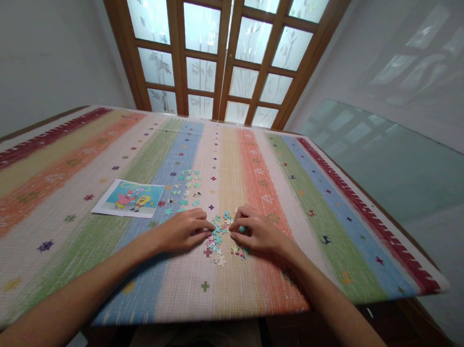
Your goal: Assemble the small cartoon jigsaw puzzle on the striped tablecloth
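Observation:
A loose pile of small jigsaw puzzle pieces (217,240) lies on the striped tablecloth between my hands. My left hand (187,229) rests at the pile's left side, thumb and forefinger pinched close at the pieces; whatever is between the fingertips is too small to make out. From the right, my right hand (257,230) reaches in with its fingers curled and fingertips together at the pile's edge, and a puzzle piece there is partly hidden by them. Beyond my left hand, several spread-out puzzle pieces (187,184) lie in a patch. A printed cartoon picture (130,198) lies to the left.
The striped tablecloth (204,308) covers a wide table whose near edge is just in front of my body. Wooden doors with frosted glass panes (207,28) stand behind the far edge. A glass panel (390,152) leans or lies along the right wall.

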### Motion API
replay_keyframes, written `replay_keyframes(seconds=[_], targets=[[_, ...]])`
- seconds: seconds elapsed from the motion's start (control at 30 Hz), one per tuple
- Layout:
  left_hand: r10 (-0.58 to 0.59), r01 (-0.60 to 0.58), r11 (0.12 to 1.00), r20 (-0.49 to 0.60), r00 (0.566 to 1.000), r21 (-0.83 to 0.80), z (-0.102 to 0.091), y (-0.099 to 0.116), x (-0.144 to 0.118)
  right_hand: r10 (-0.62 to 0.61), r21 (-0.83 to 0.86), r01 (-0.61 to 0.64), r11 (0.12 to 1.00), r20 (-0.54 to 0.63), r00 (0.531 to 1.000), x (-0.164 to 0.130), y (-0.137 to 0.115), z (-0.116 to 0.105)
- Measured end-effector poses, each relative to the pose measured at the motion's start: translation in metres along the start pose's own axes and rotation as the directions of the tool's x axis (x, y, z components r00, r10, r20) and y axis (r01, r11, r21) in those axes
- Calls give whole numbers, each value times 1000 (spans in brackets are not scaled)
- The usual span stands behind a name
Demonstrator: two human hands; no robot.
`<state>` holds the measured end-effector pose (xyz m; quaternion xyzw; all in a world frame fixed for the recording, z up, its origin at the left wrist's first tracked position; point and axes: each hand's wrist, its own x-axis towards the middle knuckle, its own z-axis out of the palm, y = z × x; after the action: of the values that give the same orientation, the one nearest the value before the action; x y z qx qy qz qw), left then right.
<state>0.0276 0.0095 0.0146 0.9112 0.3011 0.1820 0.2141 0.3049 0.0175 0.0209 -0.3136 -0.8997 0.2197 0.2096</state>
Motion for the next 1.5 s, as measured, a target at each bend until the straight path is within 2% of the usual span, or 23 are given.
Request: replay_keyframes(seconds=[0.3, 0.53, 0.63, 0.97, 1.13, 1.3, 1.5], targets=[[31, -31, 999, 13, 999, 16, 5, 2, 0, -106, -98, 109, 989, 32, 994, 2, 6, -1], [58, -59, 997, 18, 998, 42, 6, 4, 1, -99, -62, 102, 993, 58, 993, 3, 5, -2], [63, -62, 997, -21, 998, 45, 8, 7, 2, -83, -52, 87, 995, 71, 994, 3, 5, -1], [15, -2, 997, -150, 989, 81, 13, 4, 4, -37, -179, 32, 983, -24, 999, 1, 9, -1], [-13, 44, 991, -238, 971, 125, 12, 3, 4, -53, -234, 40, 971, -50, 997, 0, 14, 2], [4, 42, 981, -238, 971, 187, 12, -1, 4, -43, -223, 35, 974, -32, 999, 1, 13, 1], [27, 14, 984, -231, 973, 175, 14, -1, 3, -17, -137, 11, 991, -41, 999, 3, 9, -5]])
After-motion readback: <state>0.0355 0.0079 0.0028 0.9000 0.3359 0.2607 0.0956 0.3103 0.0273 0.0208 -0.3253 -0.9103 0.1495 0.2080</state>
